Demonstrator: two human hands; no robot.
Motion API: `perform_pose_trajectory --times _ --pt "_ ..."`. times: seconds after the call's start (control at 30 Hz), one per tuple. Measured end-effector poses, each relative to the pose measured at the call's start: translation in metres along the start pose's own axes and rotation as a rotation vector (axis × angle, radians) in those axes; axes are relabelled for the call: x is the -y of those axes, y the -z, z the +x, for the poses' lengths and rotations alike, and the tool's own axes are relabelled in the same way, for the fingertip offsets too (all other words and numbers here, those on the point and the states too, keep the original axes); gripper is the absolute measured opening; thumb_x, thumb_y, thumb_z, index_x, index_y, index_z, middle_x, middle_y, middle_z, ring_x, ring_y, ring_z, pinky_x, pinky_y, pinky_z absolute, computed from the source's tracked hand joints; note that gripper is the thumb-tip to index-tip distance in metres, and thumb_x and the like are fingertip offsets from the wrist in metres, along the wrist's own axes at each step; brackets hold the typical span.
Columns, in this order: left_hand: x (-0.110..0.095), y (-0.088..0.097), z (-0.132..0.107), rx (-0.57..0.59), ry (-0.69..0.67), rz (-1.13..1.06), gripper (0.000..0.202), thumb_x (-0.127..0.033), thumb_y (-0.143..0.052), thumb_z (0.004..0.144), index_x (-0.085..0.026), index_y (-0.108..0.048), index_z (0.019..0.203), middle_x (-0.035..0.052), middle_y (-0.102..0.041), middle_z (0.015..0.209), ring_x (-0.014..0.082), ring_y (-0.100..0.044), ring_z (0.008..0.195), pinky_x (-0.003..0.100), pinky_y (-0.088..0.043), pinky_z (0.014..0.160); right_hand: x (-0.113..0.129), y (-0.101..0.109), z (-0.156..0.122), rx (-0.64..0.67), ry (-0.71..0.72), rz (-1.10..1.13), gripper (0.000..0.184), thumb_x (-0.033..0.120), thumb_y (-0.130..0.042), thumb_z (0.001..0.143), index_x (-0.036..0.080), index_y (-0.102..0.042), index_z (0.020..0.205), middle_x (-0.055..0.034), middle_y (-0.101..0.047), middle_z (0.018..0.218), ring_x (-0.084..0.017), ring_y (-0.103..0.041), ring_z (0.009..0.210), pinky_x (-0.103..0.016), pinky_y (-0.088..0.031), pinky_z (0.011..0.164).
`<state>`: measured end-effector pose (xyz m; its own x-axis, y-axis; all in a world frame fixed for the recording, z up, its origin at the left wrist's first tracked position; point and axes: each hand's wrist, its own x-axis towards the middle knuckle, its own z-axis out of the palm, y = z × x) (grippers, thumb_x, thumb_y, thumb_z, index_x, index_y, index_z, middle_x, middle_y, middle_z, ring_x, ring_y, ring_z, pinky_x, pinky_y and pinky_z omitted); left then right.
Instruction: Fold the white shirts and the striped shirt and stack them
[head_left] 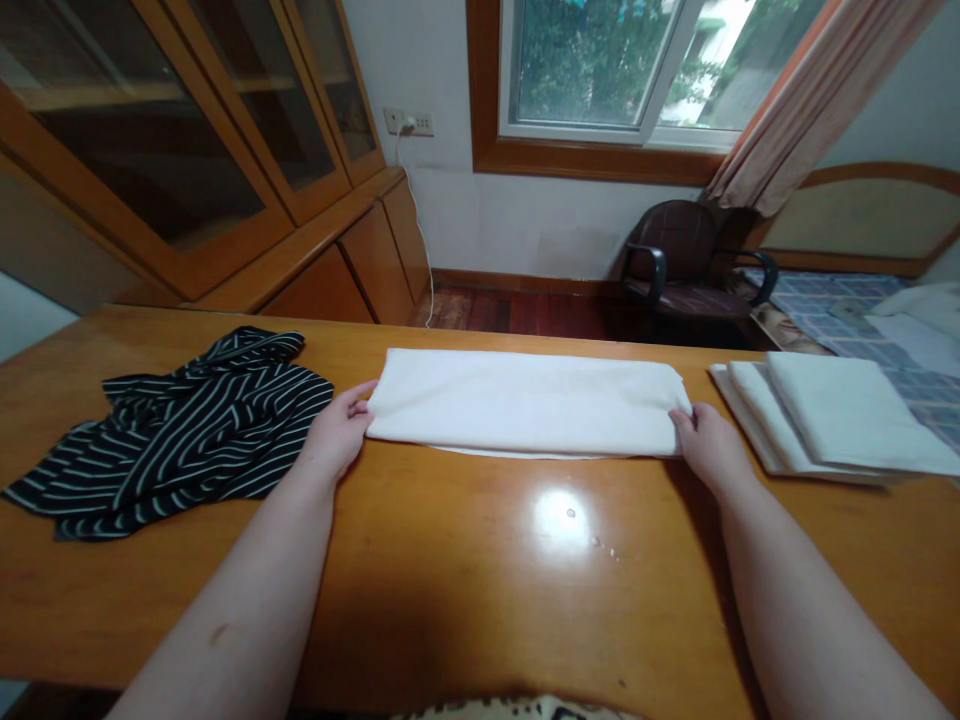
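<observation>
Left hand (337, 432): grip pinching left end of folded white cloth (525, 405). Right hand (709, 442): grip pinching its right end, thumb on top. Cloth spans left to right on wooden surface (450, 580), close to far edge. Crumpled black-and-white striped garment (202, 430) at left, stack of folded white cloths (840, 410) at right.

So your tabletop (480, 600) is orangey-brown, glossy wood with a bright light reflection (551, 525) around the middle and a few small marks (596, 541) beside it. You've got a crumpled black-and-white striped cloth (202, 430) on the left, a long folded white cloth (525, 405) mid-way along the far side, and a stack of folded pale cloths (832, 410) on the right.
</observation>
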<state>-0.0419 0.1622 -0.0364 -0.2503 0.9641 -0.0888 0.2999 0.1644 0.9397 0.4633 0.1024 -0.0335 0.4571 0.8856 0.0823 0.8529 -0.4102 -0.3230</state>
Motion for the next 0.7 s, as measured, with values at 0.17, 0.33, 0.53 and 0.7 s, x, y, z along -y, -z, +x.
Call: perform_pose_trajectory --times 0.17,0.33,0.53,0.7 --pt "0.002 0.001 0.002 0.005 0.003 -0.031 0.070 -0.018 -0.060 0.056 -0.015 -0.057 0.126 0.0028 -0.062 0.083 0.0133 -0.057 0.069 0.022 -0.043 0.060 -0.001 0.006 -0.004 -0.100 0.056 0.146 0.027 0.045 -0.042 0.083 0.021 -0.049 0.073 -0.0041 -0.054 0.064 -0.019 -0.047 0.060 -0.030 -0.029 0.055" --pt "0.002 -0.001 0.001 0.002 -0.016 0.006 0.067 -0.018 -0.058 0.059 -0.016 -0.057 0.126 0.0039 -0.063 0.087 0.0143 -0.058 0.072 0.023 -0.045 0.062 -0.002 0.000 0.002 -0.067 -0.003 0.267 0.028 0.045 -0.043 0.081 0.019 -0.052 0.078 -0.0061 -0.058 0.071 -0.020 -0.051 0.064 -0.030 -0.033 0.058" --pt "0.002 -0.001 0.002 -0.012 -0.030 0.080 0.063 -0.018 -0.058 0.062 -0.017 -0.059 0.124 0.0037 -0.063 0.088 0.0149 -0.059 0.074 0.024 -0.047 0.066 -0.004 -0.009 0.006 -0.070 -0.052 0.212 0.032 0.046 -0.044 0.081 0.017 -0.057 0.085 -0.0075 -0.061 0.076 -0.020 -0.051 0.067 -0.029 -0.034 0.059" --pt "0.003 0.000 0.001 0.019 -0.022 0.055 0.064 -0.020 -0.060 0.060 -0.016 -0.059 0.124 0.0042 -0.065 0.088 0.0152 -0.060 0.074 0.025 -0.048 0.068 0.002 -0.006 0.001 -0.088 -0.058 0.165 0.033 0.042 -0.045 0.082 0.016 -0.060 0.095 -0.0104 -0.064 0.085 -0.021 -0.053 0.071 -0.029 -0.036 0.062"
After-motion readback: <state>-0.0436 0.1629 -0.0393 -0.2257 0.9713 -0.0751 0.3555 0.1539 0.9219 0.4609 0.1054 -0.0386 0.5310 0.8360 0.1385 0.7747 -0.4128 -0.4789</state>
